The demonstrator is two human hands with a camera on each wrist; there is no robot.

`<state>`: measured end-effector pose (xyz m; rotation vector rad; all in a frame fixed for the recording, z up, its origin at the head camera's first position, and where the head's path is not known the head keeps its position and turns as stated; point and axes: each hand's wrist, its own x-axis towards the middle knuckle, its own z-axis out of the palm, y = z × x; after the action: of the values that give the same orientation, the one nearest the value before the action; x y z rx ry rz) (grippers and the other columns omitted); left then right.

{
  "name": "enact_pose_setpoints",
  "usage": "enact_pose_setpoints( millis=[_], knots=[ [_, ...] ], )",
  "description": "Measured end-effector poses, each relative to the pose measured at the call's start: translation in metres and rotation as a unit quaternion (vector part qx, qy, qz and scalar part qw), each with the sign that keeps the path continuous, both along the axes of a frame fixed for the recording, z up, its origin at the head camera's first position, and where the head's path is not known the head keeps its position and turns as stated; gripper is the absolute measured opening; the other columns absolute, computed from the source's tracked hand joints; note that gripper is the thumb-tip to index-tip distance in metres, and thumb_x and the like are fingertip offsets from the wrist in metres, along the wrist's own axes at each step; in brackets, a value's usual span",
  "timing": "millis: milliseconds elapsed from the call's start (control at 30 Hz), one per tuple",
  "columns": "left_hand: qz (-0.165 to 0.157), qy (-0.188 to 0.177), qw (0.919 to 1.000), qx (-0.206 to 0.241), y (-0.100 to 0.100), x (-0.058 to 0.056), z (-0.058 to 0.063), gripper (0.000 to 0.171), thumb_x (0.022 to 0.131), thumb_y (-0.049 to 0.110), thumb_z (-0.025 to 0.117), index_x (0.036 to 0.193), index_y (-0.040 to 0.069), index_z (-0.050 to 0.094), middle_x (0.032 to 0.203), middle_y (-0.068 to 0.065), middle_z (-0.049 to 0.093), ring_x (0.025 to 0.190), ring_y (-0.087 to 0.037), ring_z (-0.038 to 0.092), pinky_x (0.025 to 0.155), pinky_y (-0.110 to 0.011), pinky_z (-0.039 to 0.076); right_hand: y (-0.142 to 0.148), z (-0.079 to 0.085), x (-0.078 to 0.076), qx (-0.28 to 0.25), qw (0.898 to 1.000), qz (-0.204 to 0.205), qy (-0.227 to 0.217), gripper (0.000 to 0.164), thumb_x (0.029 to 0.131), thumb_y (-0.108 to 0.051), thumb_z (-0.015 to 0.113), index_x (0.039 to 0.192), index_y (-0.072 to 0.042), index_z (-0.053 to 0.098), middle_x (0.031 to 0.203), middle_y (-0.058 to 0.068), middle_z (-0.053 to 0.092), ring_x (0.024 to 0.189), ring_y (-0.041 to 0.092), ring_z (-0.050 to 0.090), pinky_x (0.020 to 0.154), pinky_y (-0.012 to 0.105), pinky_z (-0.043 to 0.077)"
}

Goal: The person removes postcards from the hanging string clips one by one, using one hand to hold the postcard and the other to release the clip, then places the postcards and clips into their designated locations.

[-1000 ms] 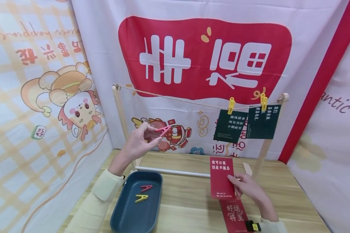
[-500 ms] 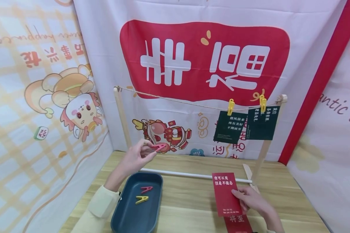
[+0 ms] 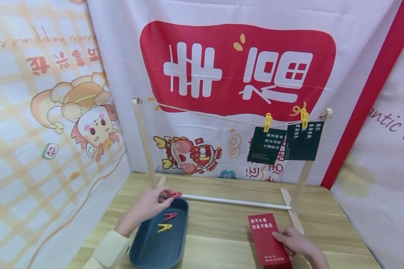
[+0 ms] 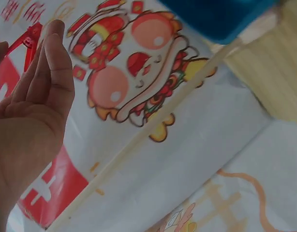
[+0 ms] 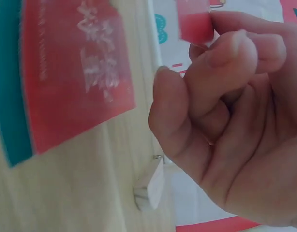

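Observation:
My left hand [image 3: 151,203] pinches a red clothespin [image 3: 174,194] between thumb and fingers, low over the far end of a dark blue tray [image 3: 155,252]. Inside the tray lie another red clothespin [image 3: 170,216] and a yellow clothespin [image 3: 164,228]. At the right, my right hand [image 3: 294,241] holds a red card [image 3: 264,235] with white writing, thumb on its front. In the right wrist view a second red card [image 5: 81,72] lies on the table, over a green card [image 5: 8,72]. Two dark green cards [image 3: 266,147] hang from the string, held by yellow clothespins [image 3: 268,122].
A wooden frame with a left post [image 3: 144,145] and a right post [image 3: 303,183] carries the string [image 3: 205,114]. Its white bottom bar [image 3: 235,201] runs along the back of the table [image 3: 215,239]. Printed cloth [image 3: 114,74] hangs behind and at both sides.
My left hand has come down with the red clothespin from in front of the frame to the tray's far end. My right hand has lowered the red card toward the table.

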<state>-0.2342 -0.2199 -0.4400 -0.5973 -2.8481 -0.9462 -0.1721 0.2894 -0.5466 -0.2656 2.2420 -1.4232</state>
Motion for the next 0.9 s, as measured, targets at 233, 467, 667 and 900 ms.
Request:
enact_pose_setpoints(
  millis=[233,467,667,900],
  knots=[
    [0.013,-0.040,0.9949,-0.091,-0.004,0.006,-0.028,0.020,0.085,0.023,0.073,0.100,0.013,0.065,0.088,0.000,0.071,0.072,-0.008,0.060,0.061,-0.027,0.050,0.003,-0.016,0.000,0.024,0.999,-0.012,-0.028,0.038,0.104,-0.036,0.046,0.092,-0.003,0.061,0.049,-0.008,0.044,0.044,0.005,0.045,0.046,0.020,0.035],
    [-0.044,-0.061,0.9909,-0.112,-0.005,0.011,-0.049,0.020,0.084,0.023,0.071,0.097,0.011,0.062,0.072,0.007,0.061,0.056,-0.004,0.050,0.049,-0.022,0.041,0.003,-0.025,0.000,0.013,1.000,-0.011,0.004,0.039,0.104,-0.028,0.046,0.086,0.005,0.056,0.050,-0.007,0.043,0.042,0.004,0.042,0.043,0.019,0.032],
    [-0.043,-0.079,0.9885,-0.122,-0.011,0.011,-0.061,0.022,0.083,0.023,0.074,0.098,0.012,0.063,0.077,0.005,0.064,0.062,-0.006,0.052,0.053,-0.025,0.043,0.005,-0.031,0.003,0.018,0.999,-0.022,0.022,0.042,0.103,-0.026,0.049,0.080,0.010,0.053,0.048,-0.007,0.042,0.039,0.002,0.039,0.040,0.019,0.032],
    [-0.064,-0.139,0.9780,-0.141,-0.018,0.010,-0.070,0.021,0.085,0.025,0.073,0.100,0.013,0.064,0.078,0.006,0.061,0.064,-0.008,0.052,0.055,-0.026,0.042,0.007,-0.041,0.004,-0.019,0.998,-0.051,-0.015,0.038,0.103,-0.023,0.050,0.094,0.012,0.058,0.063,-0.004,0.049,0.055,0.007,0.048,0.049,0.021,0.040]
  ],
)
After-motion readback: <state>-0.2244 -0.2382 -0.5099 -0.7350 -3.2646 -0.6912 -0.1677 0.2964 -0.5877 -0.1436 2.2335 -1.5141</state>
